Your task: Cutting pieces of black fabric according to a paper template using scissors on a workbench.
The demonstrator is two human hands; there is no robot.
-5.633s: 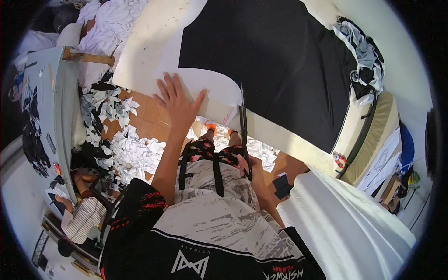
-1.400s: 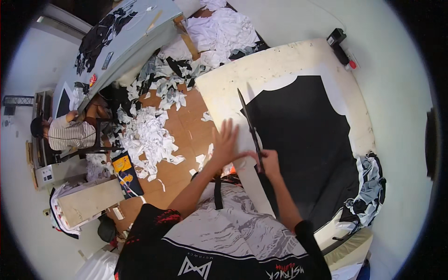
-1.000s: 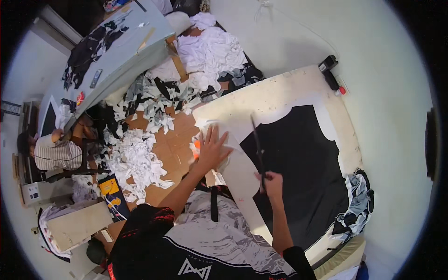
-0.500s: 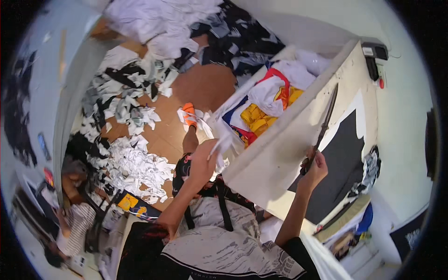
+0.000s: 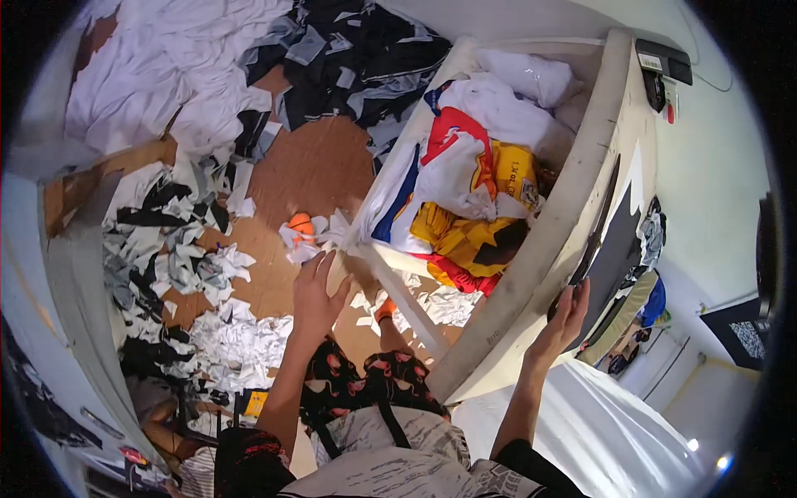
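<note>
My right hand (image 5: 567, 315) grips the long dark scissors (image 5: 599, 224) along the right side of a pale cutting table (image 5: 531, 307). Dark fabric (image 5: 618, 274) with a white edge lies on that table, seen very foreshortened. My left hand (image 5: 320, 290) has its thumb apart and fingers loosely bent, beside the front corner of a pale open bin (image 5: 461, 62); I see nothing held in it. The bin holds white bundles (image 5: 515, 75), red cloth (image 5: 452, 124) and yellow-and-black cloth (image 5: 465, 249). A pale slat (image 5: 403, 299) runs diagonally below its corner.
Fabric scraps (image 5: 228, 349) and larger white (image 5: 158, 58) and black (image 5: 332, 75) piles cover parts of the floor, with an orange shoe (image 5: 300, 228) among them. A bluish table (image 5: 33, 266) stands left; a co-worker's striped sleeve (image 5: 198, 473) shows lower left. A black device (image 5: 664, 62) is at back right.
My view has swung from the dark fabric to the bin and floor. My left hand has left the cutting surface and no longer shows the white piece; my right hand with the scissors has moved rightward.
</note>
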